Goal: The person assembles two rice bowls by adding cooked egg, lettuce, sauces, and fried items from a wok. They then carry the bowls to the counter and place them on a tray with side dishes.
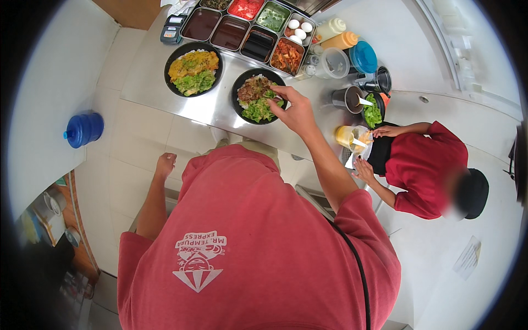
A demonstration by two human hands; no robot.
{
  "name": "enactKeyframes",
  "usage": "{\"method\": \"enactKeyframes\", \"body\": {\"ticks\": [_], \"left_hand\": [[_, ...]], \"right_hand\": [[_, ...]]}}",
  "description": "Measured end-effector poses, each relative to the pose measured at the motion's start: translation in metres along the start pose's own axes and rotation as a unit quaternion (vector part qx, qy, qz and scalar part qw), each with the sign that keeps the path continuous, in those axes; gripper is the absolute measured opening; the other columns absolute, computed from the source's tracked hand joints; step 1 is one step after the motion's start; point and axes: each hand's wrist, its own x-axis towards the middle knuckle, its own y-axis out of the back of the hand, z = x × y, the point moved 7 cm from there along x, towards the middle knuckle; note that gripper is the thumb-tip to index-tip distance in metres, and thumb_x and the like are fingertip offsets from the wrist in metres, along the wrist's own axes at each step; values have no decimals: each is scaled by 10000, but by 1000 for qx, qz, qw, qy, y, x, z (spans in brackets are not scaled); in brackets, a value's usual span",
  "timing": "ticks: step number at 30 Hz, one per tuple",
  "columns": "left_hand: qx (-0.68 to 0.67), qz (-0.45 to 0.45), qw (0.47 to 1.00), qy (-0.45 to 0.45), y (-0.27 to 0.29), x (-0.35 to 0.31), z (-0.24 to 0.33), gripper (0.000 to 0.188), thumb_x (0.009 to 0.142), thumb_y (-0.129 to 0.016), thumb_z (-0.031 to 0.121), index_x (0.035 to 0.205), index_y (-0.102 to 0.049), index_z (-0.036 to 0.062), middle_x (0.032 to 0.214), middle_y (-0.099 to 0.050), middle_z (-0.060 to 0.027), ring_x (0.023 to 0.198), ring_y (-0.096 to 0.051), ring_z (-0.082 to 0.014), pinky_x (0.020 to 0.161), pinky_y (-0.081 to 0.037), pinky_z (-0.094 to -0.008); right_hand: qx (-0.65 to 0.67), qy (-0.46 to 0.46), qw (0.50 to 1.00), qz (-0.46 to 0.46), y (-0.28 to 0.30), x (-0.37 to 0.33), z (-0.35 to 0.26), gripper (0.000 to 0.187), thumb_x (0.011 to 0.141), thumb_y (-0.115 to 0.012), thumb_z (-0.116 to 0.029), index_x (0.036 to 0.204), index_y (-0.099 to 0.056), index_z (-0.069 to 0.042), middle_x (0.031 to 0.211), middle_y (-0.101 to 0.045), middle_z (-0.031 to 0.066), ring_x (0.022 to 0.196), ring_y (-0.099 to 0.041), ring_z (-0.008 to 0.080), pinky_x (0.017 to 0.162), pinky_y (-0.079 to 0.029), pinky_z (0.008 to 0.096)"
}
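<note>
My right hand (295, 108) reaches over a black bowl (236, 108) on the steel counter. Its thumb and fingers are apart at the right side of the food, and nothing shows between them. In that bowl lie brown meat (254, 88) with green sprinkles, some rice and chopped lettuce (257, 110). A second black bowl (219, 75), to the left, holds a yellow egg-like topping (190, 65) and lettuce (196, 82). My left hand (166, 164) hangs low beside my body, away from the counter. Its fingers are curled, with nothing visible in them.
Behind the bowls stand steel pans of sauces (230, 32), eggs (300, 31) and kimchi-like vegetables (286, 55). Squeeze bottles (340, 40) and tubs (333, 63) crowd the right. A co-worker in red (421, 165) handles a container (360, 137) there. A blue water jug (85, 130) is far left.
</note>
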Motion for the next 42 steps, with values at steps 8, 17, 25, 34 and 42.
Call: {"method": "enactKeyframes", "body": {"ticks": [8, 17, 25, 34, 42], "left_hand": [[-26, 8, 999, 29, 4, -8, -26, 314, 945, -649, 267, 1079, -674, -16, 793, -656, -74, 678, -613, -144, 584, -507, -292], [-60, 25, 998, -15, 7, -21, -5, 329, 946, -645, 278, 1084, -671, -20, 808, -665, -75, 687, -623, -151, 598, -519, -289], [-36, 8, 998, 44, -7, -17, -58, 312, 961, -607, 308, 1129, -658, 50, 845, -653, -50, 640, -588, -135, 523, -462, -293], [-52, 33, 998, -5, 25, -19, -25, 310, 970, -616, 304, 1145, -650, 51, 857, -652, -48, 642, -586, -130, 526, -457, -280], [-83, 33, 996, 21, -5, -40, -14, 332, 938, -646, 285, 1090, -675, -8, 835, -681, -77, 666, -620, -146, 573, -501, -285]], "right_hand": [[81, -78, 983, 146, 26, 22, 16, 293, 825, -801, -58, 1076, -668, 14, 918, -732, 105, 882, -736, 154, 776, -588, 279], [132, -65, 985, 92, 44, 90, 9, 318, 849, -796, -92, 1071, -617, 47, 892, -753, 140, 803, -731, 133, 694, -575, 252], [109, -60, 982, 143, 51, 98, 16, 309, 871, -778, -68, 1111, -615, 37, 955, -729, 96, 862, -687, 97, 753, -560, 243], [-63, -133, 956, 255, 11, 218, 144, 506, 768, -828, -276, 1101, -630, 50, 936, -740, 169, 893, -727, 283, 829, -552, 368], [34, -150, 969, 191, 41, 120, 119, 302, 934, -671, -292, 943, -705, 8, 788, -718, 120, 729, -680, 229, 710, -526, 352]]}}
